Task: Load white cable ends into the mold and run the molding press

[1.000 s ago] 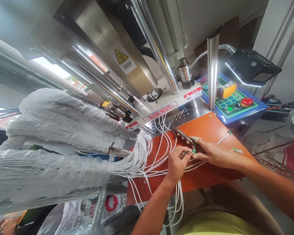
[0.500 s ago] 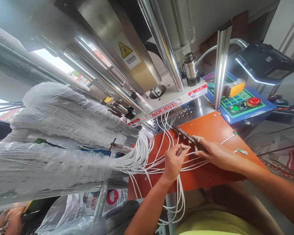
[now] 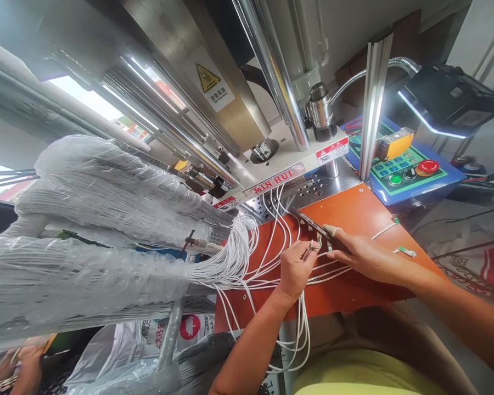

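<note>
On the orange board [image 3: 354,214]: a dark bar [image 3: 313,223], lying aslant toward the far edge, small pieces spaced along its near side.
Left hand [image 3: 294,269]: over the board's middle; my fingertips pinch a small metal piece [image 3: 313,246], too small to identify.
Right hand [image 3: 364,258]: over the board, right of my left; fingers closed on the bar's near end, one fingertip in a pale cover.
Changed: a second ago my two hands meet at a green-tipped piece [image 3: 330,248]; now that piece sits by my right fingertips, and my left pinch is farther along the bar.
Meaning: I judge my left-hand work has passed to the neighbouring piece, while my right hand steadies the bar.
White cables [image 3: 242,247]: fanned across the board's left side, some looping below its near edge.
Press plate [image 3: 274,187]: beyond the board's far edge; reads "MIN-HUI" in red.
Red label [image 3: 332,151]: beyond the board, right of the plate; warning triangle, small print unclear.
Heat label [image 3: 214,82]: high beyond the board; yellow triangle, "注意高温".
Control box [image 3: 448,175]: right of the board's far corner; key legends unreadable.
Printed sack [image 3: 189,327]: below the board's left edge; red emblem, characters only partly legible.
</note>
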`<state>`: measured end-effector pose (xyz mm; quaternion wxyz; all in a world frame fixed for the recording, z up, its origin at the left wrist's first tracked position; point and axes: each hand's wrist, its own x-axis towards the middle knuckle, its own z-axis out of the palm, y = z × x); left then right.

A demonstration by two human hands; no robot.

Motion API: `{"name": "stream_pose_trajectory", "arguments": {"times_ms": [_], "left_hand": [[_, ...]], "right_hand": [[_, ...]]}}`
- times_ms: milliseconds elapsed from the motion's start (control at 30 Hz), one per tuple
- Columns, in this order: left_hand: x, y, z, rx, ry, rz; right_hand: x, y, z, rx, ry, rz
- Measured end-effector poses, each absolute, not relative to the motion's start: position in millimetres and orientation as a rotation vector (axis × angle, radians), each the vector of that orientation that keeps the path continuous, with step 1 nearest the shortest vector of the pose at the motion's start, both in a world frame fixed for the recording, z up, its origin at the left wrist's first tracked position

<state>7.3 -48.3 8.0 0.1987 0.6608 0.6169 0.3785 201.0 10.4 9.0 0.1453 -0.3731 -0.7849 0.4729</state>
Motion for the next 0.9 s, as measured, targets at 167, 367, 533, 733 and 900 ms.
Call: {"name": "stream_pose_trajectory", "arguments": {"times_ms": [167, 367, 533, 733, 900], "left_hand": [[4.4, -48.1, 4.7, 1.934, 1.668, 1.061], [2.1, -44.1, 10.7, 1.657, 1.691, 1.001], [-6.6, -46.8, 20.6, 1.256, 1.488, 1.003], [-17.1, -59.4, 25.6, 1.087, 1.451, 1.157], [-20.3, -55.9, 27.9, 1.043, 1.563, 1.277]], "right_hand": [[200.6, 10.1, 10.7, -1.091, -2.269, 1.355], [201.9, 9.3, 11.7, -1.053, -2.277, 1.321], [202.5, 9.6, 7.5, -1.002, -2.219, 1.367], [202.2, 10.6, 2.6, -1.024, -2.219, 1.309], [203.1, 10.3, 3.7, -1.028, -2.228, 1.31]]}}
